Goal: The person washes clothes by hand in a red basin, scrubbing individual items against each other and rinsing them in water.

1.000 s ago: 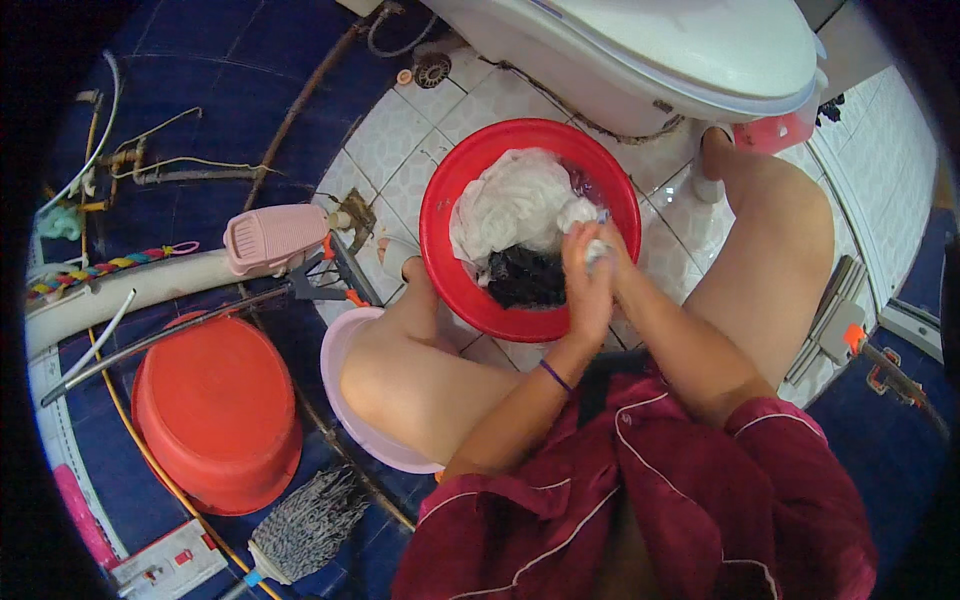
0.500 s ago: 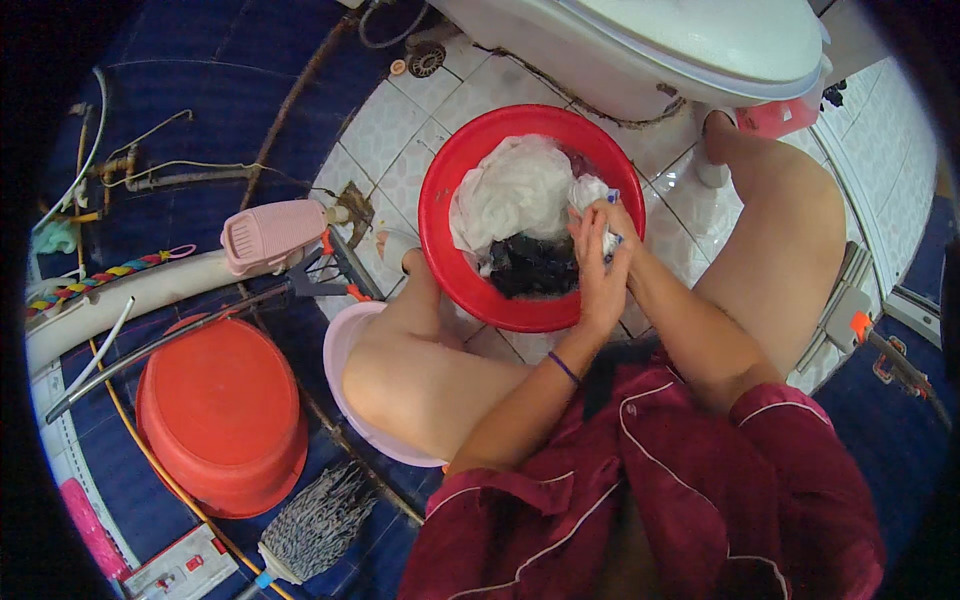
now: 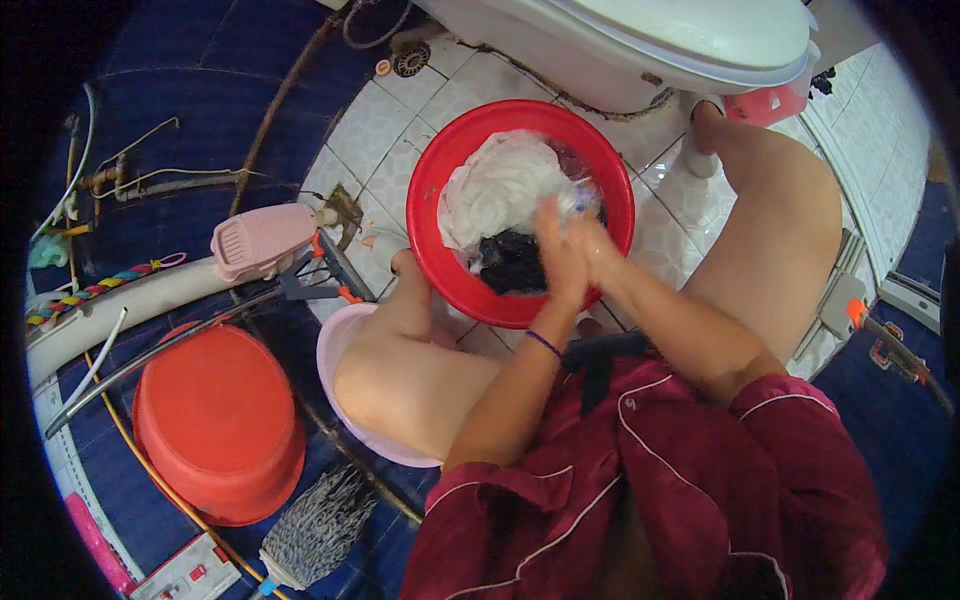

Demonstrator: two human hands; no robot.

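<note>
Red basin w/ white cloth, black cloth, hands near-flat tog., can't tell hold, blurry blue mark beside

Red basin is smooth, glossy plastic; white cloth is wet and wrinkled, black item probably cloth, too dark to be sure. Toilet is glossy ceramic, orange tub duller plastic, mop head rough, stringy.

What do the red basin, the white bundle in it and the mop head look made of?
Red basin: probably plastic, smooth and slightly glossy, evenly coloured. White bundle: likely matte fabric, given its soft folds; fibre unclear. Mop head: apparently matte yarn, from its loose grey-and-white strands.
</note>
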